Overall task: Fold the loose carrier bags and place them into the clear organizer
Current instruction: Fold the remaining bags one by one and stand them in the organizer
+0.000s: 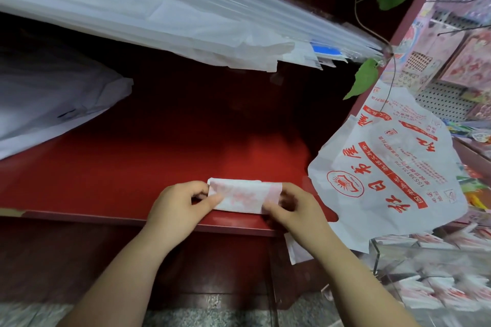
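Left hand (180, 204) gripped the left end of the folded bag (239, 195), thumb on top, fingers curled under. Right hand (295, 207) pinched the right end the same way. Both hands were clenched on the bag, neither free.

The bag sat at 6 o'clock on the red desk (132, 167), close to the front edge. It was folded down to a narrow strip, white with pink print showing through.

Handling, my read:
- Thin plastic film, near weightless, soft and slick. It would likely spring open if released.
- Best hold was at the two folded ends, not the middle, pressing creases flat against the desk.
- Not fragile. The main risk was the fold unrolling or the strip sliding off the front edge.

Loose bag (385, 167), white with red print, lay unfolded at 3 o'clock and draped past the desk's right side. It was just beside the right hand; couldn't tell if they touched.

Clear organizer (375, 257) stood at 4 to 5 o'clock, lower than the desk top. Folded bags were inside, too blurred to count.

White sheets (132, 8) were stacked at 11 to 12 o'clock, with another white sheet (53, 101) at 9 o'clock. Green leaf (364, 77) hung at 2 o'clock.

Judgement: this fold looked nearly finished, with the drop into the organizer not yet done. The loose bag at 3 o'clock was untouched.
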Motion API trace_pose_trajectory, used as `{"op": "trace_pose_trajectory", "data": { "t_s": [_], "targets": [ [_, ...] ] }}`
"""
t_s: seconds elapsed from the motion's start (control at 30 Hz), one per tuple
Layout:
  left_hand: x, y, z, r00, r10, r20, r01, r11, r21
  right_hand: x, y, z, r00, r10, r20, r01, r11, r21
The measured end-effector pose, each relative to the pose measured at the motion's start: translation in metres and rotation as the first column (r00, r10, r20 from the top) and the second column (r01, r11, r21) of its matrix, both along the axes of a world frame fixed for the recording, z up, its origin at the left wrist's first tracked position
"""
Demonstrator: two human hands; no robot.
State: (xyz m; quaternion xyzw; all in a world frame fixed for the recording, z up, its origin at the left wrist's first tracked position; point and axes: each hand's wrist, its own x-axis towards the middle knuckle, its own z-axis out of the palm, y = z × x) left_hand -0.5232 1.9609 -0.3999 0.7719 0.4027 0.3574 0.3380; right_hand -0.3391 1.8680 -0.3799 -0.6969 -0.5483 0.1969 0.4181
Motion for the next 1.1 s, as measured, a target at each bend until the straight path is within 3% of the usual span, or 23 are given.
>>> {"op": "trace_pose_trajectory", "data": {
  "t_s": [0.13, 0.33, 0.4, 0.47, 0.5, 0.6, 0.67, 0.73, 0.8, 0.87, 0.93, 1.0, 1.1],
  "targets": [
    [0.012, -0.006, 0.004, 0.966, 0.258, -0.024, -0.255, 0.963, 0.083, -0.007, 0.013, -0.004, 0.983, -0.172, -0.06, 0.172, 0.985, 0.0],
    [0.027, -0.009, 0.008, 0.887, 0.407, -0.219, -0.362, 0.906, 0.22, -0.011, 0.031, -0.003, 0.931, -0.339, 0.134, 0.349, 0.935, -0.062],
    [0.029, -0.007, 0.005, 0.911, 0.371, -0.181, -0.301, 0.898, 0.322, -0.013, 0.036, 0.0, 0.909, -0.364, 0.202, 0.387, 0.918, -0.091],
    [0.031, -0.007, 0.0, 0.967, 0.232, -0.108, -0.156, 0.868, 0.471, -0.015, 0.04, 0.001, 0.897, -0.359, 0.257, 0.401, 0.906, -0.133],
    [0.031, -0.007, -0.001, 0.98, 0.134, -0.149, -0.039, 0.855, 0.517, -0.015, 0.041, 0.003, 0.891, -0.353, 0.286, 0.405, 0.902, -0.15],
    [0.03, -0.015, 0.006, 0.898, -0.063, -0.435, 0.243, 0.895, 0.374, -0.015, 0.042, 0.004, 0.877, -0.347, 0.333, 0.417, 0.893, -0.167],
    [0.027, -0.015, 0.002, 0.84, -0.082, -0.536, 0.258, 0.93, 0.262, -0.016, 0.042, 0.002, 0.866, -0.348, 0.358, 0.414, 0.902, -0.125],
    [0.026, -0.013, 0.003, 0.767, -0.107, -0.633, 0.284, 0.941, 0.185, -0.021, 0.038, -0.004, 0.829, -0.324, 0.456, 0.332, 0.941, 0.064],
    [0.025, -0.014, 0.005, 0.726, -0.117, -0.678, 0.313, 0.934, 0.174, -0.027, 0.033, -0.009, 0.806, -0.178, 0.565, 0.124, 0.983, 0.133],
    [0.024, -0.015, 0.007, 0.714, -0.107, -0.691, 0.328, 0.924, 0.196, -0.031, 0.025, -0.013, 0.776, 0.033, 0.629, -0.045, 0.999, 0.003],
    [0.022, -0.014, 0.005, 0.708, -0.098, -0.7, 0.334, 0.919, 0.209, -0.032, 0.016, -0.01, 0.788, 0.182, 0.588, -0.119, 0.982, -0.144],
    [0.02, -0.01, 0.005, 0.705, -0.122, -0.698, 0.337, 0.924, 0.179, -0.028, 0.013, -0.009, 0.772, 0.214, 0.598, -0.154, 0.976, -0.151],
    [0.013, -0.008, 0.009, 0.759, -0.151, -0.633, 0.328, 0.929, 0.172, -0.027, 0.007, -0.009, 0.659, 0.185, 0.729, -0.123, 0.983, -0.139]
  ]
}}
